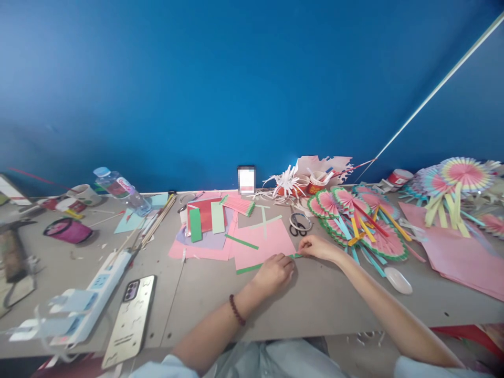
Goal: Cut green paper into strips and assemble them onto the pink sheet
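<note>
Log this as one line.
left hand: on near edge of pink paper | right hand: at right end of green strip | strip: along that edge | scissors: beyond right hand

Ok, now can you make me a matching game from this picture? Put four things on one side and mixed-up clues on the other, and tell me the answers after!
Things:
1. Pink sheet
2. Scissors
3. Phone lying on the table
4. Left hand

Clues:
A. Beside the power strip
B. Has a beaded bracelet at its wrist
C. Has a green strip along its near edge
D. Has black handles

Answers: 1-C, 2-D, 3-A, 4-B
</note>
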`<state>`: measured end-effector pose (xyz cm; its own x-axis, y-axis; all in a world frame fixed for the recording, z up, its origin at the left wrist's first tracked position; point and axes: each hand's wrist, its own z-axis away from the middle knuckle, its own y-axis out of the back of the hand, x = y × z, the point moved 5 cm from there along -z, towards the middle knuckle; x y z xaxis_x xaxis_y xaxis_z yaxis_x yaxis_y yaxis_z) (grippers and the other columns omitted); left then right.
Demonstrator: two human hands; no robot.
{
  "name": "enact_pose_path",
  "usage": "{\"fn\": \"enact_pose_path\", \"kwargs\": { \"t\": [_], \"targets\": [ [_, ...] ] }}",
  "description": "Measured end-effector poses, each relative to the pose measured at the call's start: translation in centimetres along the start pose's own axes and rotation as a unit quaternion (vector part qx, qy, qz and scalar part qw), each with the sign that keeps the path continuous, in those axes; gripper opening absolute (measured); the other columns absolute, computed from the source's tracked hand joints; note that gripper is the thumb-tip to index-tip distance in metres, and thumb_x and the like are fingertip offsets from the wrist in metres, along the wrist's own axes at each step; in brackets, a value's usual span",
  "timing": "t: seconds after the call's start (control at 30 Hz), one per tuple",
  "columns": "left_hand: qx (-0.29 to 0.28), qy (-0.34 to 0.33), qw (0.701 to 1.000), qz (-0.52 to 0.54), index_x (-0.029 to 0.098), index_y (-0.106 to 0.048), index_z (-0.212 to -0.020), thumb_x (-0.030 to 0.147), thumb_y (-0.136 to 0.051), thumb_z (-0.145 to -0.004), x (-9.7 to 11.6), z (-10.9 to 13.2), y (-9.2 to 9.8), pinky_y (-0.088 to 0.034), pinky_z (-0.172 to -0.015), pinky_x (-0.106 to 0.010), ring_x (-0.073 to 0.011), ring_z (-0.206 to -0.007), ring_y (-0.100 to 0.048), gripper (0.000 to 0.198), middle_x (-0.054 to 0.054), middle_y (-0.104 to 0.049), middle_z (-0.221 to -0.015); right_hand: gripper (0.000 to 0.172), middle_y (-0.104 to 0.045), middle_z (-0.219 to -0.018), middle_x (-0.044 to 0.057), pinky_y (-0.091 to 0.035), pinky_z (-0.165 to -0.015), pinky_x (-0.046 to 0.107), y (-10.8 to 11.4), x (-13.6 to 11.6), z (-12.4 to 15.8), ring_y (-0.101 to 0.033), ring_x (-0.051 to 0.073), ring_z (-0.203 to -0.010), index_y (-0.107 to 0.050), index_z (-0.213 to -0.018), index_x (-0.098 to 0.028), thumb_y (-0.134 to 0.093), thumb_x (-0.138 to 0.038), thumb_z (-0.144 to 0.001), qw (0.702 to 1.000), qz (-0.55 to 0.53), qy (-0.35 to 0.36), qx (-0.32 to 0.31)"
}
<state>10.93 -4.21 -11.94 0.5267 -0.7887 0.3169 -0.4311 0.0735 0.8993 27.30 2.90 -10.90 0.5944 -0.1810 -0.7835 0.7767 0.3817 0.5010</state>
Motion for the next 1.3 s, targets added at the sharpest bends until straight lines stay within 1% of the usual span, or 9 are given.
{"fn": "enact_pose_path", "kwargs": {
  "t": [0.1,0.13,0.37,0.53,0.7,0.87,1.03,1.17,1.3],
  "targets": [
    [0.010,0.008,1.000,0.009,0.017,-0.065,-0.094,0.016,-0.051,-0.092,-0.1,0.0,0.0,-0.049,-0.079,-0.035,-0.0235,-0.088,-0.061,0.014,-0.010,-0.067,-0.091,0.009,-0.064,-0.052,0.001,-0.034,-0.051,0.023,-0.3,-0.4,-0.5,-0.048,0.012,-0.051,-0.070,-0.056,-0.018,-0.070,-0.027,-0.057,0.998,0.041,-0.012,-0.045],
    [0.009,0.009,1.000,0.012,0.017,-0.065,-0.094,0.015,-0.050,-0.092,-0.1,0.0,0.0,-0.049,-0.080,-0.035,-0.0235,-0.088,-0.061,0.015,-0.010,-0.067,-0.091,0.009,-0.064,-0.052,0.001,-0.034,-0.051,0.023,-0.4,-0.5,-0.6,-0.048,0.012,-0.051,-0.070,-0.056,-0.017,-0.069,-0.026,-0.058,0.998,0.044,-0.012,-0.048],
    [0.010,0.026,0.999,0.031,0.016,-0.066,-0.095,0.013,-0.048,-0.092,-0.4,-0.1,0.3,-0.051,-0.084,-0.034,-0.0229,-0.091,-0.062,0.018,-0.011,-0.069,-0.097,0.007,-0.063,-0.051,0.001,-0.035,-0.052,0.023,-0.3,-0.8,-0.6,-0.050,0.013,-0.051,-0.070,-0.055,-0.017,-0.069,-0.023,-0.058,0.998,0.051,-0.014,-0.040],
    [-0.010,0.035,0.999,0.030,0.015,-0.066,-0.096,0.014,-0.047,-0.092,-0.5,-0.2,0.3,-0.052,-0.086,-0.034,-0.0226,-0.093,-0.063,0.019,-0.011,-0.069,-0.099,0.006,-0.062,-0.049,0.001,-0.034,-0.051,0.023,-0.2,-1.0,-0.6,-0.050,0.013,-0.051,-0.070,-0.053,-0.017,-0.073,-0.021,-0.055,0.998,0.053,-0.011,-0.028],
    [-0.009,0.031,0.999,0.027,0.014,-0.065,-0.094,0.013,-0.047,-0.093,-0.5,-0.3,0.4,-0.052,-0.084,-0.034,-0.0219,-0.091,-0.063,0.018,-0.010,-0.068,-0.096,0.013,-0.062,-0.053,0.001,-0.037,-0.053,0.023,-0.2,-1.1,-0.3,-0.051,0.012,-0.053,-0.070,-0.058,-0.016,-0.076,-0.028,-0.060,0.997,0.006,-0.014,-0.081],
    [-0.031,0.023,0.999,-0.002,0.015,-0.064,-0.091,0.015,-0.047,-0.093,-0.4,-0.4,0.2,-0.052,-0.083,-0.033,-0.0213,-0.091,-0.062,0.017,-0.008,-0.068,-0.097,0.019,-0.061,-0.057,0.000,-0.039,-0.055,0.024,0.0,-1.3,-0.1,-0.050,0.011,-0.055,-0.069,-0.063,-0.015,-0.077,-0.033,-0.061,0.992,-0.010,-0.029,-0.123],
    [-0.039,0.021,0.999,-0.009,0.015,-0.064,-0.089,0.016,-0.045,-0.094,-0.5,-0.3,0.1,-0.052,-0.082,-0.033,-0.0206,-0.089,-0.061,0.019,-0.009,-0.068,-0.093,0.015,-0.063,-0.057,0.001,-0.042,-0.057,0.024,-0.5,-1.0,-0.5,-0.054,0.014,-0.058,-0.067,-0.059,-0.017,-0.074,-0.029,-0.063,0.994,0.033,-0.015,-0.104],
    [-0.037,0.021,0.999,-0.004,0.015,-0.064,-0.090,0.016,-0.045,-0.094,-0.5,-0.3,0.1,-0.051,-0.083,-0.033,-0.0204,-0.090,-0.061,0.019,-0.009,-0.068,-0.094,0.012,-0.065,-0.057,0.002,-0.040,-0.055,0.024,-0.8,-0.7,-0.9,-0.055,0.015,-0.058,-0.069,-0.059,-0.017,-0.071,-0.027,-0.065,0.992,0.098,-0.007,-0.075],
    [-0.037,0.022,0.999,0.000,0.015,-0.064,-0.092,0.016,-0.045,-0.095,-0.5,-0.3,0.1,-0.051,-0.083,-0.033,-0.0203,-0.091,-0.061,0.019,-0.009,-0.067,-0.095,0.012,-0.066,-0.057,0.003,-0.039,-0.053,0.023,-0.7,-1.0,-0.7,-0.056,0.015,-0.059,-0.070,-0.060,-0.017,-0.070,-0.027,-0.067,0.990,0.130,-0.001,-0.062]
  ]
}}
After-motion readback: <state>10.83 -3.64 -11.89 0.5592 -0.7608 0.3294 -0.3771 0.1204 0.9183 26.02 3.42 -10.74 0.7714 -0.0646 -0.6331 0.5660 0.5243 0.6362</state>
